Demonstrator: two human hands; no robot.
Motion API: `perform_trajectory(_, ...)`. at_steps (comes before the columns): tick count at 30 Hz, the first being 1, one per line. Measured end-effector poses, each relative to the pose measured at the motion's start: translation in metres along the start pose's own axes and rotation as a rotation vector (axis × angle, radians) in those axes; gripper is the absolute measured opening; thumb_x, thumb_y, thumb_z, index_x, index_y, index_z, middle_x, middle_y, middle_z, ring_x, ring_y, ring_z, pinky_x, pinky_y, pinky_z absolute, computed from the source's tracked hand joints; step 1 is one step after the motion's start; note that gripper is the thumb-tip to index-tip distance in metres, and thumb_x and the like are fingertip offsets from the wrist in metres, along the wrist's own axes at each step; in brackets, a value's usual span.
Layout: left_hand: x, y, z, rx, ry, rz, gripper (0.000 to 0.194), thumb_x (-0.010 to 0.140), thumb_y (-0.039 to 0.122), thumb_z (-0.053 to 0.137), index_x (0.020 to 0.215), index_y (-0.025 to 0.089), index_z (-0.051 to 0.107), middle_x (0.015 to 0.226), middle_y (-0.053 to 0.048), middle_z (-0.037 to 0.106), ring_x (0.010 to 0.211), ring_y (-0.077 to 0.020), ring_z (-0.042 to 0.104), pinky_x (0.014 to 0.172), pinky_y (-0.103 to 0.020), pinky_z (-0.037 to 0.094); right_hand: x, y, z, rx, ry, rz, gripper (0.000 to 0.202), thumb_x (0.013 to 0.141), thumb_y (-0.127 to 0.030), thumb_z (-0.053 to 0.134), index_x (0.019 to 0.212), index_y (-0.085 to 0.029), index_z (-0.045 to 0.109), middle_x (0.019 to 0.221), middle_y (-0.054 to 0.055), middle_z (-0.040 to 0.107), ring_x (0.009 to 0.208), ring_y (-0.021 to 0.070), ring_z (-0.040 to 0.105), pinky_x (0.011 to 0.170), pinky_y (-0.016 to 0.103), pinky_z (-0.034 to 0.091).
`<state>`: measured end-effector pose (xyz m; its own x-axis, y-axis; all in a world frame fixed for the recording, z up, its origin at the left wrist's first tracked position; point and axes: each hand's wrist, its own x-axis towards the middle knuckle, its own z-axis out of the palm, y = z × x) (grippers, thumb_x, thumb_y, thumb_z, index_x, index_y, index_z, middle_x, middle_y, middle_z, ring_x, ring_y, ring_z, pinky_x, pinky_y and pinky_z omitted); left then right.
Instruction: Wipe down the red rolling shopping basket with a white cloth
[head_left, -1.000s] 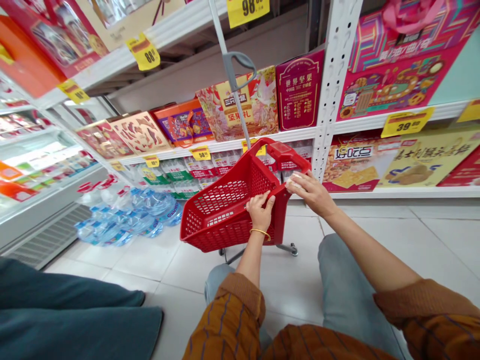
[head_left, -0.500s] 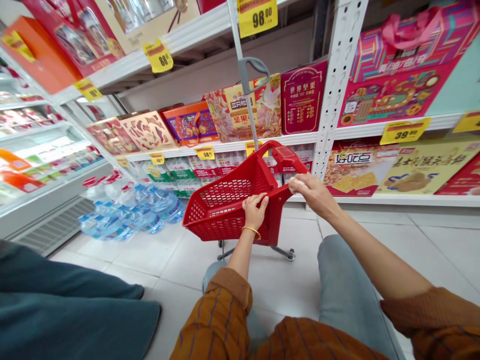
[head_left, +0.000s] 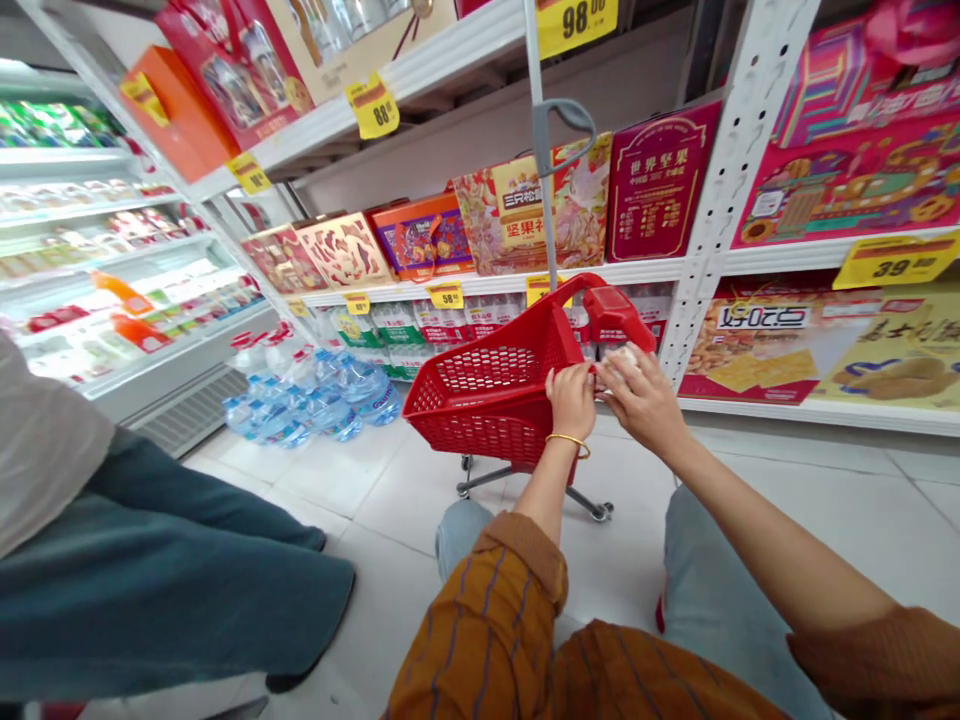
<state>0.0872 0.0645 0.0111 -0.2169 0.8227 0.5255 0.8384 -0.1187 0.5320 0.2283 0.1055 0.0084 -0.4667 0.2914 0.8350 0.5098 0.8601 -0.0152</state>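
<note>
White shelving [head_left: 731,190] fills the back and right, tilted in view, with yellow price tags along its edges. Chilled cabinet [head_left: 217,405] at far left, lit, stocked with packets. In front of it, a person in a pale top and wide dark blue-green trousers [head_left: 172,560], standing at the left edge.

Red shopping cart [head_left: 480,425] on the pale tiled floor, mid-view, just in front of the lower shelves: perforated basket pointing left, handle [head_left: 611,308] at its upper right, grey wheeled legs [head_left: 574,498] beneath. Its basket lies below a row of gift boxes on the shelf: a dark red box [head_left: 660,185], a floral box [head_left: 480,210] beside it, an orange and purple box [head_left: 424,238] further left. Clear water bottles [head_left: 322,395] clustered on the floor left of the cart, some with blue caps, some red.

Left hand [head_left: 571,400]: fingers bent over the basket's near rim, close to the handle end, gripping it. Right hand [head_left: 637,392]: just beside the left, closed on a white wad [head_left: 628,355] against the lower part of the handle; probably tissue or thin cloth, mostly covered by the fingers. Thin gold bracelet [head_left: 568,438] on the left wrist.
</note>
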Motion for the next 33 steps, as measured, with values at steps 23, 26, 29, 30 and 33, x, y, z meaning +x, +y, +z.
perform_trajectory(23, 0.003, -0.01, -0.002, -0.046, 0.009, 0.025, 0.032, 0.101, 0.032, 0.036, 0.12, 0.03, 0.062, 0.12, 0.001, 0.067, 0.111, -0.0155, 0.055, 0.101, -0.033, 0.033, -0.008, 0.041, -0.006, 0.075, 0.209, 0.019, 0.039, 0.092, -0.017, 0.055, 0.129, -0.031, 0.058, 0.133, 0.007, 0.058, 0.122, 0.0293, 0.057, 0.103, 0.05, 0.048)
perform_trajectory(26, 0.003, -0.007, -0.001, -0.051, 0.018, 0.01, 0.031, 0.099, 0.029, 0.039, 0.118, 0.029, 0.063, 0.118, 0.001, 0.068, 0.111, -0.0164, 0.056, 0.1, -0.033, 0.034, -0.007, 0.021, 0.005, 0.085, 0.154, -0.016, 0.044, 0.094, -0.016, 0.051, 0.135, -0.033, 0.052, 0.136, 0.005, 0.057, 0.126, 0.0276, 0.053, 0.106, 0.053, 0.045)
perform_trajectory(29, 0.004, -0.007, -0.002, -0.072, 0.014, 0.006, 0.031, 0.097, 0.02, 0.04, 0.114, 0.029, 0.064, 0.116, 0.001, 0.069, 0.109, -0.0156, 0.057, 0.098, -0.032, 0.036, -0.006, 0.008, 0.016, 0.02, 0.04, -0.097, 0.047, 0.095, -0.014, 0.048, 0.138, -0.032, 0.048, 0.132, 0.005, 0.06, 0.132, 0.0259, 0.047, 0.111, 0.053, 0.039)
perform_trajectory(30, 0.004, -0.008, -0.002, -0.076, 0.014, 0.007, 0.032, 0.097, 0.018, 0.04, 0.113, 0.028, 0.065, 0.116, 0.001, 0.069, 0.108, -0.0155, 0.057, 0.097, -0.032, 0.036, -0.006, 0.007, 0.018, 0.011, 0.034, -0.117, 0.047, 0.095, -0.013, 0.048, 0.138, -0.032, 0.048, 0.131, 0.005, 0.061, 0.132, 0.025, 0.047, 0.112, 0.052, 0.038)
perform_trajectory(33, 0.004, -0.009, -0.004, -0.078, 0.019, 0.019, 0.031, 0.096, 0.019, 0.041, 0.115, 0.028, 0.064, 0.117, 0.0, 0.069, 0.109, -0.0159, 0.057, 0.098, -0.033, 0.037, -0.005, 0.014, 0.016, 0.01, 0.005, -0.174, 0.048, 0.094, -0.012, 0.049, 0.137, -0.033, 0.049, 0.131, 0.004, 0.062, 0.132, 0.0228, 0.047, 0.113, 0.048, 0.039)
